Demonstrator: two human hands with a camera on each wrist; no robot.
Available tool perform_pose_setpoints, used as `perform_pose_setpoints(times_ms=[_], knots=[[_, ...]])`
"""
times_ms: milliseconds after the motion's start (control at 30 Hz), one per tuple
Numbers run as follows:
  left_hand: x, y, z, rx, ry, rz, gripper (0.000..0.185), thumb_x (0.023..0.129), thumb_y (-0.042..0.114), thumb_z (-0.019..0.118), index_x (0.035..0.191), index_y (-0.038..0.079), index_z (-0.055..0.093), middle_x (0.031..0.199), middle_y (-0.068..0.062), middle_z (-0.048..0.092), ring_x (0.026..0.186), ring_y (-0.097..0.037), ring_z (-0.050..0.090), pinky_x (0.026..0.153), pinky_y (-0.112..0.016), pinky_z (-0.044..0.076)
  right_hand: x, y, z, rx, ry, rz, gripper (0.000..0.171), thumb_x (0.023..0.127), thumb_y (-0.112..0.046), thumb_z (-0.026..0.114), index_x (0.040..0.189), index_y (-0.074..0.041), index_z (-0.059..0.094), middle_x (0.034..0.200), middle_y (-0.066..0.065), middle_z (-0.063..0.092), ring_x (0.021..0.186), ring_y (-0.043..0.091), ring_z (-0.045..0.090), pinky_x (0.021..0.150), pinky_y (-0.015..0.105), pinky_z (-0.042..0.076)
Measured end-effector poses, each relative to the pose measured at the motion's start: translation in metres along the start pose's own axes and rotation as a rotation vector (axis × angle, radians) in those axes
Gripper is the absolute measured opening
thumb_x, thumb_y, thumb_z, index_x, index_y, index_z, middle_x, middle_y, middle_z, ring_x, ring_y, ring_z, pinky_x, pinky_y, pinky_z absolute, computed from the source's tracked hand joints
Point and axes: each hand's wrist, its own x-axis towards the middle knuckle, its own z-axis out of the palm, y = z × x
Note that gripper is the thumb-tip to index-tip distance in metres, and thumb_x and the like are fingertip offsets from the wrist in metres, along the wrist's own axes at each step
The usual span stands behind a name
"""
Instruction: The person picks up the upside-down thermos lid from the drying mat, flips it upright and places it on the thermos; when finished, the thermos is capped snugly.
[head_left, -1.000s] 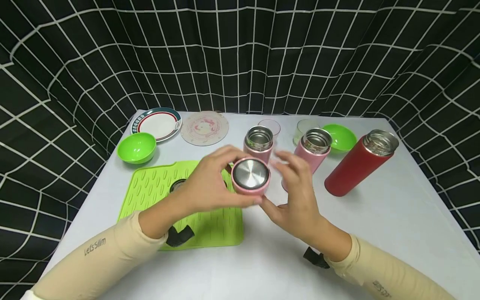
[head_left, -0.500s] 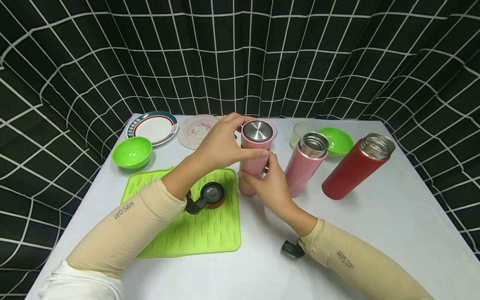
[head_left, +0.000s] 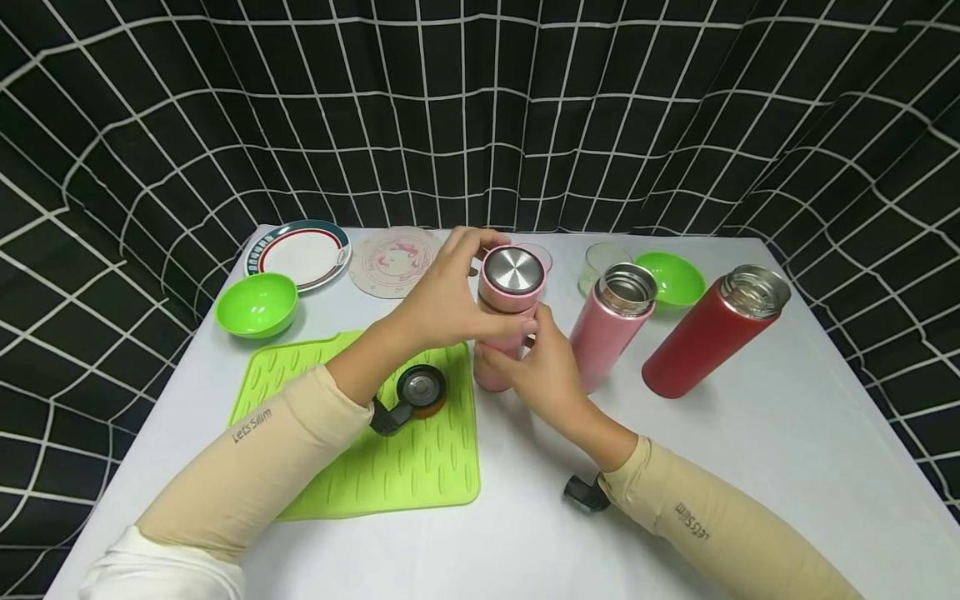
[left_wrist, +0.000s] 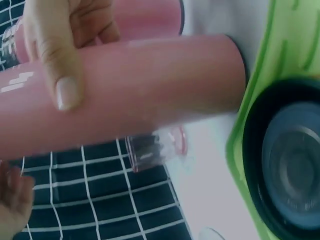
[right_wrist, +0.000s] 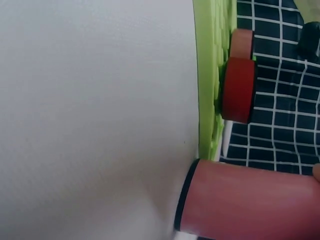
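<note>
In the head view, a pink vacuum flask (head_left: 491, 377) stands upright beside the green mat. Its pink lid (head_left: 513, 271), with a brushed-metal top, sits over the mouth. My left hand (head_left: 446, 296) grips this lid, thumb in front and fingers behind. Lower down, my right hand (head_left: 551, 367) holds the flask body from the right. The right thumb (left_wrist: 67, 92) lies across the pink wall in the left wrist view, where left fingertips (left_wrist: 15, 197) show at the edge. The right wrist view shows the flask's dark-rimmed base (right_wrist: 186, 195) on the table.
An open pink flask (head_left: 607, 333) and an open red flask (head_left: 697, 346) stand to the right. The green mat (head_left: 420, 467) bears an upturned red lid (right_wrist: 239, 90) and a pink lid (right_wrist: 242, 45). Green bowls (head_left: 258, 307), a plate (head_left: 300, 254) and glasses (head_left: 600, 265) stand farther back.
The pink lid has moved from mid-air in front of the flask back onto its mouth, carried by my left hand. My right hand has gone from beside the lid to gripping the flask body.
</note>
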Motion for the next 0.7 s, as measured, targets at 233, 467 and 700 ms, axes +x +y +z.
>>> perform_pose_setpoints(times_ms=[233, 467, 700], knots=[[-0.001, -0.006, 0.015, -0.057, 0.063, 0.112, 0.073, 0.075, 0.028, 0.082, 0.135, 0.005, 0.048, 0.125, -0.002, 0.057, 0.110, -0.012, 0.053, 0.093, -0.029, 0.045, -0.005, 0.004, -0.006, -0.075, -0.048, -0.013, 0.071, 0.082, -0.032, 0.081, 0.135, -0.011, 0.039, 0.125, 0.004, 0.056, 0.109, 0.018, 0.057, 0.088, 0.042, 0.050], [-0.002, -0.010, 0.014, -0.078, 0.069, 0.113, 0.077, 0.073, 0.025, 0.083, 0.136, 0.004, 0.043, 0.125, -0.005, 0.056, 0.111, -0.013, 0.054, 0.095, -0.029, 0.044, -0.003, 0.004, -0.004, -0.073, -0.083, -0.064, 0.074, 0.084, -0.032, 0.079, 0.140, -0.011, 0.035, 0.131, 0.004, 0.052, 0.115, 0.015, 0.054, 0.094, 0.040, 0.047], [0.001, -0.015, 0.010, -0.186, 0.009, 0.110, 0.084, 0.071, 0.020, 0.082, 0.134, 0.003, 0.029, 0.131, -0.013, 0.047, 0.121, -0.020, 0.046, 0.105, -0.033, 0.034, 0.002, 0.004, -0.005, -0.072, -0.075, -0.068, 0.074, 0.083, -0.033, 0.080, 0.139, -0.012, 0.036, 0.129, 0.003, 0.053, 0.112, 0.016, 0.055, 0.090, 0.040, 0.048]])
